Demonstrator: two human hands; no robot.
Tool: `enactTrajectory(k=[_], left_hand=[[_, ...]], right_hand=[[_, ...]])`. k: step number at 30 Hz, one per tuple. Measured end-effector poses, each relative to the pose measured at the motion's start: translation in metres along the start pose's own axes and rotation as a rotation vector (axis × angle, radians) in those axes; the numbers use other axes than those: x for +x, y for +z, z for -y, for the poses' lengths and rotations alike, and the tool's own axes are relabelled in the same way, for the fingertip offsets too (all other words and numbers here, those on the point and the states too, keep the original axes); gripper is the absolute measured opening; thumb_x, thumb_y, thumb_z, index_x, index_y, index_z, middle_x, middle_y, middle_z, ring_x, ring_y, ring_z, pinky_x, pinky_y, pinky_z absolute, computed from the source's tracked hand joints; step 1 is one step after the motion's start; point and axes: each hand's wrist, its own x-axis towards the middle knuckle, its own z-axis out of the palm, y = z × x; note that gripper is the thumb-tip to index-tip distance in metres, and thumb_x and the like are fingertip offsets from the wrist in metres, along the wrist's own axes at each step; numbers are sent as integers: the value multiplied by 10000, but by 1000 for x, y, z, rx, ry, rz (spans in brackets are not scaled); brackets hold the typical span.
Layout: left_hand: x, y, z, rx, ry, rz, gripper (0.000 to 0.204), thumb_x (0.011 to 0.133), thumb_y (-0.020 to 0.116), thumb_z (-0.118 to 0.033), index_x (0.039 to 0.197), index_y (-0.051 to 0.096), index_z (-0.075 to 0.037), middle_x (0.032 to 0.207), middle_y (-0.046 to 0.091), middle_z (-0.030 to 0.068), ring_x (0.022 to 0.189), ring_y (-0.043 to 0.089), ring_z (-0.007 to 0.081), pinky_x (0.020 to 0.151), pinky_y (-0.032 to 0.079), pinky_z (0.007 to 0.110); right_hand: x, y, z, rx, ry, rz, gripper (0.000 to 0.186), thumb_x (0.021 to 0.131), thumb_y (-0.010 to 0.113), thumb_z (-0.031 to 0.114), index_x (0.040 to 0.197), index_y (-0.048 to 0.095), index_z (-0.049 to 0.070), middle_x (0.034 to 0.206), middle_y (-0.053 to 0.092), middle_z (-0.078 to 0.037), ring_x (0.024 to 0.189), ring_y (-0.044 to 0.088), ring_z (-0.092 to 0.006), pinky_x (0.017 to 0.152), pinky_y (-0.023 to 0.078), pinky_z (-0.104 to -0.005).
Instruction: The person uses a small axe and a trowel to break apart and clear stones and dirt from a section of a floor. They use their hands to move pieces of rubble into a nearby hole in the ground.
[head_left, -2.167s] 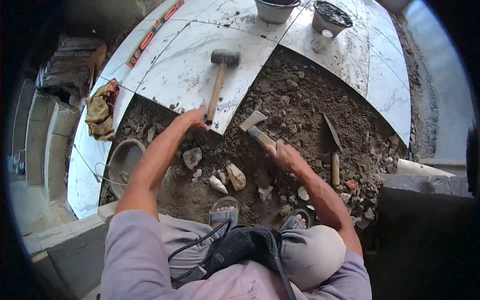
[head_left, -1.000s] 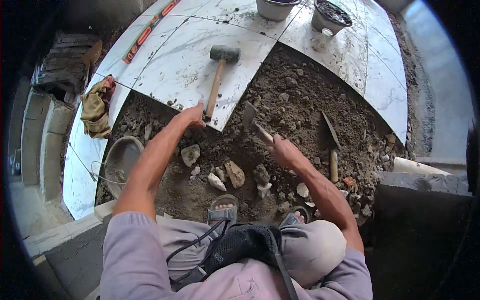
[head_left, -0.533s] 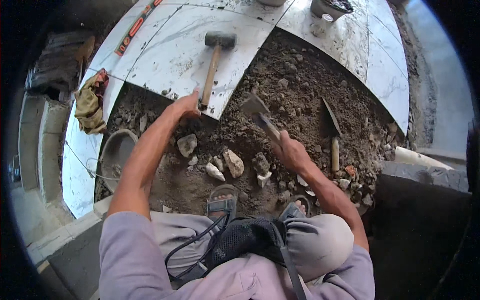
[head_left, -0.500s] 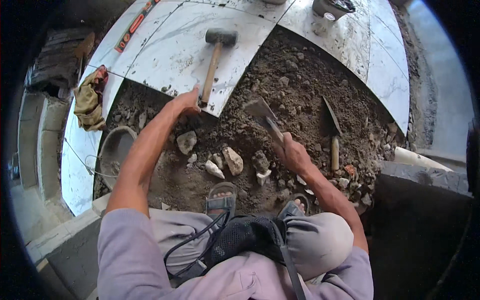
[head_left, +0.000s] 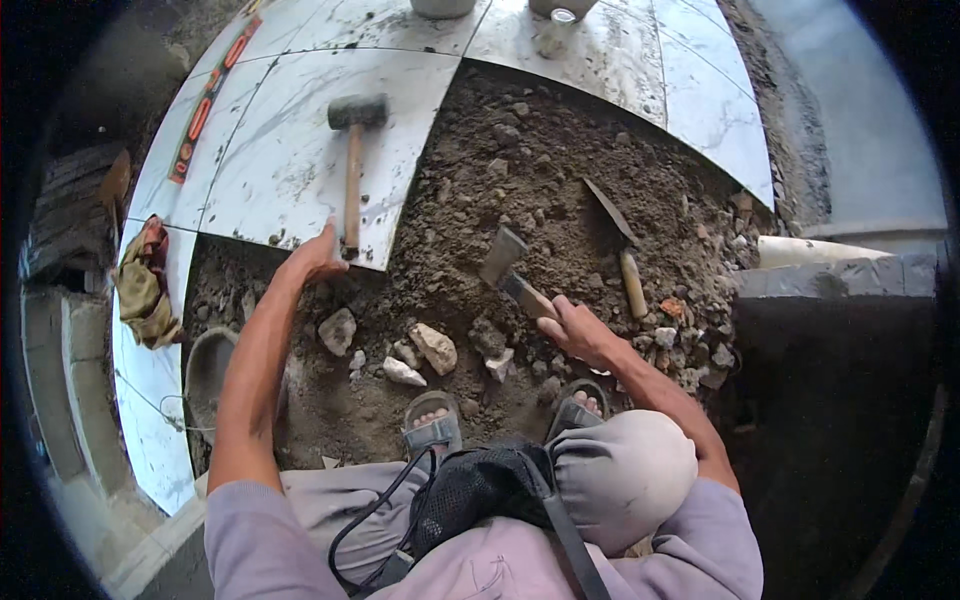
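Over the dug-up soil, the right hand (head_left: 578, 330) clenches the handle of one hatchet-like hammer (head_left: 512, 270), its blade resting on the dirt just ahead of the knuckles; one trowel (head_left: 618, 245) lies just right of it; the left hand (head_left: 315, 262) rests open-palmed on the tile edge (head_left: 290, 240), touching one mallet (head_left: 352, 165); between both hands sit four pale stones (head_left: 433, 347).

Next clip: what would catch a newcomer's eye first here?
The patch of bare dirt cut into the white tiles stands out, strewn with stones. The right hand grips a small trowel set into the dirt at centre, while the left hand rests at the tile edge beside a mallet lying on the tile. A second trowel lies to the right.
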Motion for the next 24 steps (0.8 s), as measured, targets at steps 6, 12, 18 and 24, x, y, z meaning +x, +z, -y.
enactTrajectory(k=[6, 12, 18, 24], left_hand=[[-9, -3, 6, 600, 217, 7, 823, 912, 381, -579, 1405, 210, 58, 1130, 573, 299, 999, 570, 345, 844, 449, 412], [18, -8, 17, 453, 202, 62, 948, 842, 677, -313, 1440, 29, 31, 1179, 543, 332, 1056, 548, 384, 903, 441, 431], [15, -8, 26, 585, 324, 4, 1030, 761, 740, -313, 1435, 44, 38, 1136, 547, 358, 1059, 559, 431, 911, 447, 427], [21, -12, 27, 659, 328, -8, 1025, 760, 735, -270, 1434, 27, 39, 1106, 569, 343, 1011, 589, 408, 862, 461, 417]], right_hand=[[-6, -11, 6, 316, -55, -228, 420, 936, 487, 436, 904, 487, 17, 680, 551, -212, 625, 551, -368, 578, 426, -426], [-12, 5, -35, 140, 397, -132, 558, 906, 468, 533, 904, 561, -18, 754, 592, -249, 722, 593, -390, 646, 436, -464], [-68, 13, -54, 65, 271, -368, 564, 878, 511, 526, 902, 523, -38, 785, 591, -322, 793, 576, -492, 675, 450, -502], [-87, 4, -70, -49, 431, -146, 611, 883, 465, 560, 935, 518, -47, 855, 605, -321, 858, 592, -468, 737, 446, -523]])
